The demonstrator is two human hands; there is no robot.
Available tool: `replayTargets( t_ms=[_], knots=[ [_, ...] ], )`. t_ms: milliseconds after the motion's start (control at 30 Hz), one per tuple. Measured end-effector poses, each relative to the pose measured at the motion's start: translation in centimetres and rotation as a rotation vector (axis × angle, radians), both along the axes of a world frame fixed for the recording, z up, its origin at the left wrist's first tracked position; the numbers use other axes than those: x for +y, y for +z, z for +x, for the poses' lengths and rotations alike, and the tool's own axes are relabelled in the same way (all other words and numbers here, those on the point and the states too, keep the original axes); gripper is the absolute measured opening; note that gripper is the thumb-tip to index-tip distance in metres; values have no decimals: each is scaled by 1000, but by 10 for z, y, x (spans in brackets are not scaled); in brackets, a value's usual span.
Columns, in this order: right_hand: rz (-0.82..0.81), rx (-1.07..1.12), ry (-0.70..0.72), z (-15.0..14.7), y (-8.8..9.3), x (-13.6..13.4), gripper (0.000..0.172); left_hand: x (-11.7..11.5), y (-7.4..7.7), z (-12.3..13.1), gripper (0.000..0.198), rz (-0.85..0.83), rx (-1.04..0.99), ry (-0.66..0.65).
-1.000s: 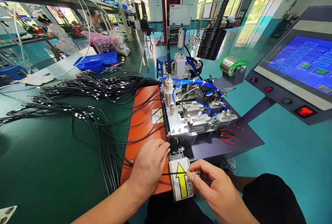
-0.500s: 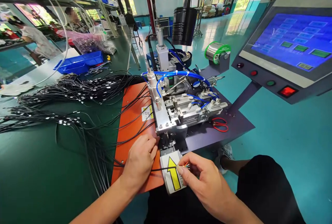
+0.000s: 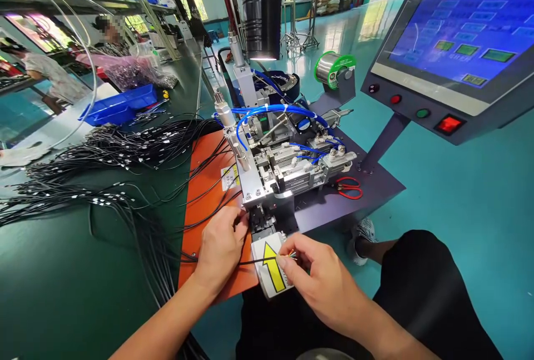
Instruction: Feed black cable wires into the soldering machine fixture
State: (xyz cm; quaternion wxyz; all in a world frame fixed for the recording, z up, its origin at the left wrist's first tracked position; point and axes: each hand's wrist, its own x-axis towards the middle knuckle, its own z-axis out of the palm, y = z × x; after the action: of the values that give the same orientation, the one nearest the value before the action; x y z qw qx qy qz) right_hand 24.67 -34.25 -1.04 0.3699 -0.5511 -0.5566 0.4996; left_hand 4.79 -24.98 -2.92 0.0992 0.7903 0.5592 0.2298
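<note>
Between the thumb and forefinger of my right hand [image 3: 319, 279] is pinched the end of a black cable [image 3: 261, 261]. Thin coloured wires [image 3: 292, 255] fan out past the fingertips. The cable runs left across a white plate with a yellow arrow [image 3: 273, 276] and passes under my left hand [image 3: 221, 246]. My left hand is closed, its fingertips at the black fixture [image 3: 262, 220] on the front of the soldering machine [image 3: 292, 173]; what they grip there is hidden.
Bundles of black cables [image 3: 112, 148] lie on the green table [image 3: 104, 276] and cross an orange board [image 3: 208, 176]. Red-handled scissors [image 3: 349, 187] rest right of the machine. A solder spool [image 3: 334, 69] and a control screen [image 3: 459, 37] stand beyond. Other people sit at the far left.
The camera view has shifted, so the scene sits a little further left and up. Both hands keep nearly the same place and grip at the machine.
</note>
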Motion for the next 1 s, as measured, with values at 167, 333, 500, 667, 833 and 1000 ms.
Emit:
replayTargets(
  t_ms=[167, 333, 500, 667, 833, 1000],
  knots=[
    [9, 0, 9, 0, -1, -1, 14, -1, -1, 3, 16, 8, 25, 14],
    [26, 6, 4, 0, -2, -2, 14, -1, -3, 5, 15, 29, 52, 37],
    [33, -11, 7, -1, -1, -3, 16, 0, -5, 8, 16, 48, 90, 58],
    [34, -32, 14, -1, -1, -4, 16, 0, -6, 10, 15, 74, 102, 65],
    [46, -25, 21, -1, -6, -6, 15, 12, -6, 6, 18, 95, 81, 33],
    [22, -9, 25, 0, -9, -8, 16, 18, 1, -11, 13, 89, 43, -103]
  ],
)
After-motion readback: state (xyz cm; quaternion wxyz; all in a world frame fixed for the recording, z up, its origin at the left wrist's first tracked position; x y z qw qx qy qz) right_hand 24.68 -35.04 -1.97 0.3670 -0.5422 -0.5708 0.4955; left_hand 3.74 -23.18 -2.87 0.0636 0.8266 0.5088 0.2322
